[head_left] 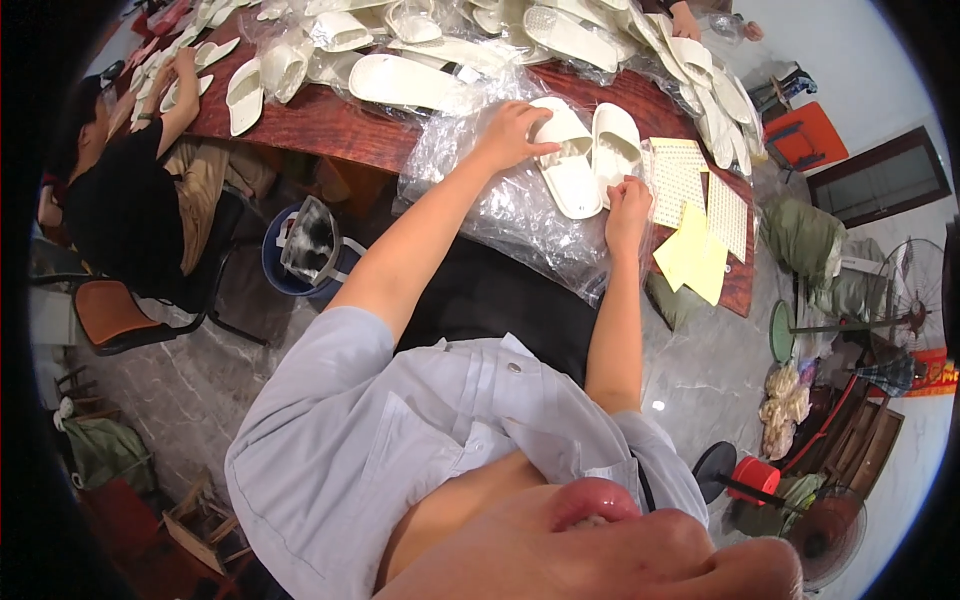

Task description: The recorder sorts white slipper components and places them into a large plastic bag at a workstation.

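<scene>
Two white slippers lie side by side on clear plastic bags (500,215) at the near edge of a dark red table (330,128). My left hand (515,132) grips the left slipper (566,160) at its strap. My right hand (628,203) rests at the heel of the right slipper (617,142), fingers curled against it. Sheets of small white stickers (680,175) and yellow paper sheets (692,252) lie just right of my right hand.
Several more white slippers (410,85), some bagged, cover the table's far side. A person in black (120,190) sits at the left end, handling slippers. Another person's hand (686,22) shows at the top. A blue bin (300,255), chairs, fans and bags stand on the marble floor.
</scene>
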A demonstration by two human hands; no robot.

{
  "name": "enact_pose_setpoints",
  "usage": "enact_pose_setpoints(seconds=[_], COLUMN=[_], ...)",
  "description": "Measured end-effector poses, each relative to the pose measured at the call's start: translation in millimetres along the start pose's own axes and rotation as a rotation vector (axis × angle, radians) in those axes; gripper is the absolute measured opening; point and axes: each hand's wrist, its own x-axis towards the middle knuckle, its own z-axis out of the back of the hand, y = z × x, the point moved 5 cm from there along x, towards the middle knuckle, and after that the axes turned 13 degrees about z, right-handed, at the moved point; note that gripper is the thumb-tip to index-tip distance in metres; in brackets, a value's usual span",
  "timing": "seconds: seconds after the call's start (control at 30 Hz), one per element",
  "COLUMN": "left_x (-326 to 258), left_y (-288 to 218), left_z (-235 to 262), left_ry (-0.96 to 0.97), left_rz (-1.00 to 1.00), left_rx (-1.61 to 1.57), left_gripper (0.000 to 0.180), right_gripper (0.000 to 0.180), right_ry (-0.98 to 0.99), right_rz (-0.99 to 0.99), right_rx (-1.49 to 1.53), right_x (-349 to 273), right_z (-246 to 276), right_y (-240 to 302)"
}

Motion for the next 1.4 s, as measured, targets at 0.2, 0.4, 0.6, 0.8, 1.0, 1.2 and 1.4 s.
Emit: enact_pose_setpoints(seconds=[0.2, 0.4, 0.6, 0.8, 1.0, 1.2, 1.4], left_x=[0, 0, -1, 2, 1, -2, 2], left_y=[0, -2, -1, 8, 4, 0, -19], left_z=[0, 2, 0, -5, -5, 1, 3], left_ry=[-0.005, 0.011, -0.003, 0.024, 0.026, -0.016, 0.096], left_rz=[-0.003, 0.006, 0.003, 0.003, -0.012, -0.024, -0.083], left_rx=[0.007, -0.005, -0.003, 0.016, -0.008, 0.016, 0.233], left_gripper=[0.06, 0.055, 0.056, 0.059, 0.058, 0.054, 0.055], right_gripper=[0.015, 0.014, 0.014, 0.016, 0.016, 0.015, 0.015], right_ry=[-0.001, -0.007, -0.049, -0.063, -0.104, -0.108, -0.104], right_rz=[-0.056, -0.036, -0.102, -0.096, -0.147, -0.103, -0.147], right_rx=[0.087, 0.087, 0.099, 0.032, 0.111, 0.113, 0.088], right_x=[0, 0, -1, 0, -2, -2, -1], right_z=[0, 0, 3, 4, 5, 5, 1], right_y=[-5, -4, -9, -6, -13, -9, -11])
